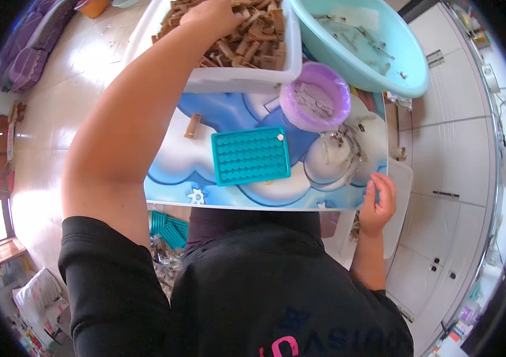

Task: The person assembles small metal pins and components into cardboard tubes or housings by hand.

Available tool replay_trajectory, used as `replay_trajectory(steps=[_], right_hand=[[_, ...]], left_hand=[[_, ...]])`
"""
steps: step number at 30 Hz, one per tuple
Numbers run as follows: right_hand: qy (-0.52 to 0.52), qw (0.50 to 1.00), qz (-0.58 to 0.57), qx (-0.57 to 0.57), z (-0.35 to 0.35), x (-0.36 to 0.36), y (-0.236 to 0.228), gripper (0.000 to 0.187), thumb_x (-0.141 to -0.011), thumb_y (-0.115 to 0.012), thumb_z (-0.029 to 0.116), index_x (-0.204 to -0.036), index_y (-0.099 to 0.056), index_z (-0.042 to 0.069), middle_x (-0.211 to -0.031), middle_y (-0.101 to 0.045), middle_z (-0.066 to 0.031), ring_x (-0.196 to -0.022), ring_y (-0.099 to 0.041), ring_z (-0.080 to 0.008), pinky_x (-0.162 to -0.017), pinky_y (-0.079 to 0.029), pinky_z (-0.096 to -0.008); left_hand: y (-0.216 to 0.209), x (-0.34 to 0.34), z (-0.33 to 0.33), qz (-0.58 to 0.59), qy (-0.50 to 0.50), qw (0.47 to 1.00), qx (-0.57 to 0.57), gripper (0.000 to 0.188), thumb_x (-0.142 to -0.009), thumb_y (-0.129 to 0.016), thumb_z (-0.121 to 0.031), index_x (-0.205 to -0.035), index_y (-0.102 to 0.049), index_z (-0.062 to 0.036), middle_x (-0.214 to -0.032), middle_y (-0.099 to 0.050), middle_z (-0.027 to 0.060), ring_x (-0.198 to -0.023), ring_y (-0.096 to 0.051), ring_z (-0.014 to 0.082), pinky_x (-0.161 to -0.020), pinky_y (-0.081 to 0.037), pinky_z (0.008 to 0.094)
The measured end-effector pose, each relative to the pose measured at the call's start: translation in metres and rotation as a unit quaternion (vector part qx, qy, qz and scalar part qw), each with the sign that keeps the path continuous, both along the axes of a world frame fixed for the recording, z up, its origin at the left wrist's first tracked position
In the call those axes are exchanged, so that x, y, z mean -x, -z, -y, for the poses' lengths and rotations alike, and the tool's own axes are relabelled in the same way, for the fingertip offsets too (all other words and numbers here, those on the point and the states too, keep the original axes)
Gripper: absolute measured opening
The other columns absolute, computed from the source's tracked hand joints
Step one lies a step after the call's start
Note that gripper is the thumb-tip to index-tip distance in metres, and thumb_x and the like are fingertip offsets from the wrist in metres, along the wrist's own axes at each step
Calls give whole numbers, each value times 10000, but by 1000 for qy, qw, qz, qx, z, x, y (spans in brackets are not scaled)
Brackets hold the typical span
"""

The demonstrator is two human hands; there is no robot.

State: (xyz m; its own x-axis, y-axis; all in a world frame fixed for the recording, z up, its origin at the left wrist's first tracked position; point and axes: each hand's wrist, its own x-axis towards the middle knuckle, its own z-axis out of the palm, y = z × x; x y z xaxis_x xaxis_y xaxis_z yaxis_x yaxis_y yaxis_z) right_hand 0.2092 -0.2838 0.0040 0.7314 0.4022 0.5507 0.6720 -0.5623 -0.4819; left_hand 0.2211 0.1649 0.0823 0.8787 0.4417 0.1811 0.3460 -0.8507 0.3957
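My left hand [212, 18] reaches into a white plastic bin [247, 76] heaped with small brown tube-like pieces [251, 47]; its fingertips are hidden among them or cut off by the top edge. By the table's right front edge, my right hand [379, 202] is loosely closed, fingers curled together, with nothing visible in it. Between my arms lies a teal tray [251, 156] with rows of round cavities, and one small pale round piece [280, 137] sits at its far right corner. A single brown piece [193, 126] lies on the table left of the tray.
A lilac tub [315, 98] of grey material and a large light-blue basin [372, 56] stand at the far right. Tangled thin strands [351, 152] lie on the cloud-patterned table [172, 169]. More teal trays [169, 229] are below the left front edge; white cabinets [443, 160] line the right.
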Motion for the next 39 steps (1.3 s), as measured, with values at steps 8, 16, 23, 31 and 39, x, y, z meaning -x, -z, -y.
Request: replay_trajectory(steps=[8,16,23,31,39], right_hand=[[-14,999,-24,-29,-9,-10,-4,117,-786,-633,4,-902,-655,7,-940,-634,-118,-868,-598,-246,-795,-465,-322],[-2,998,-59,4,-27,-21,-8,104,-787,-658,28,-889,-648,10,-842,-605,-79,-801,-583,-175,-704,-456,-266],[-70,981,54,171,-75,-4,-5,144,-687,-712,127,-750,-620,34,-751,-577,-76,-681,-550,-269,-610,-437,-362],[-37,989,-140,-24,-60,-18,-34,139,-754,-696,145,-770,-616,33,-695,-561,-75,-658,-556,-227,-604,-449,-324],[-146,958,-216,116,-52,4,-27,135,-749,-691,156,-771,-638,34,-743,-589,-100,-752,-567,-283,-669,-443,-362]], left_hand=[[33,-6,-48,-112,1,975,-194,277,-814,-626,-308,-910,-662,-51,-796,-660,143,-733,-643,268,-690,-499,401],[-13,15,28,108,-100,975,169,197,-800,-671,-201,-873,-659,-18,-726,-642,57,-661,-599,122,-634,-488,259],[-14,59,6,359,46,827,431,241,-835,-656,-236,-1042,-645,-114,-887,-674,40,-767,-621,172,-682,-527,323],[11,156,90,227,52,576,783,261,-935,-472,-196,-1067,-567,8,-891,-630,88,-874,-650,209,-775,-555,328],[26,191,172,55,-61,541,837,182,-898,-506,-177,-951,-564,-13,-710,-478,29,-482,-421,96,-402,-392,230]])
